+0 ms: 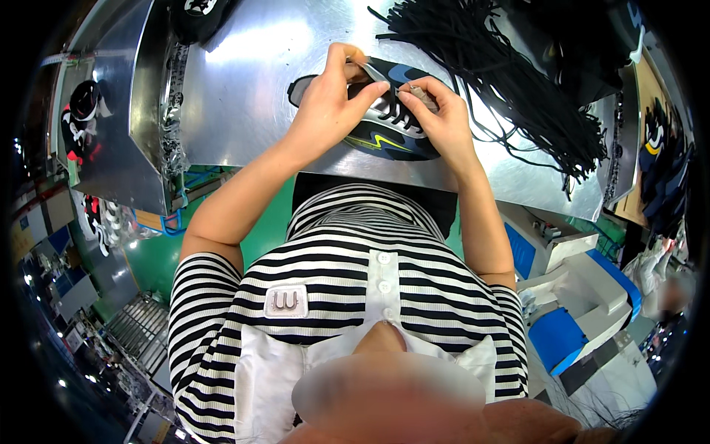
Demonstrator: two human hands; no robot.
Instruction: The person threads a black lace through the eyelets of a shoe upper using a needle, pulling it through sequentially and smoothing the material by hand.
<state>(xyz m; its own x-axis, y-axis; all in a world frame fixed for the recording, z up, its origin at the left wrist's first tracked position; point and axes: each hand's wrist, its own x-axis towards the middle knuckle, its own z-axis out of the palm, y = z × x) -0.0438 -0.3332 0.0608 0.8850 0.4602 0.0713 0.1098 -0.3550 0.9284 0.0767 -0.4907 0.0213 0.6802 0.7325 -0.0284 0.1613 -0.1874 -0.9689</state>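
A dark shoe with a yellow zigzag mark and blue-grey panels lies on the metal worktable, its heel end to the left. Black lacing crosses its grey-edged opening. My left hand reaches over the heel half, with its fingers curled at the far edge of the opening and its thumb stretched across it. Over the front half, my right hand pinches thumb and forefinger together at the lacing, seemingly on a lace end. A beige wrap covers one of its fingers.
A large bundle of loose black shoelaces spreads over the table's right side. The shiny metal tabletop has a raised side at left. A black item sits at the far left, and more shoe parts lie beyond the left side.
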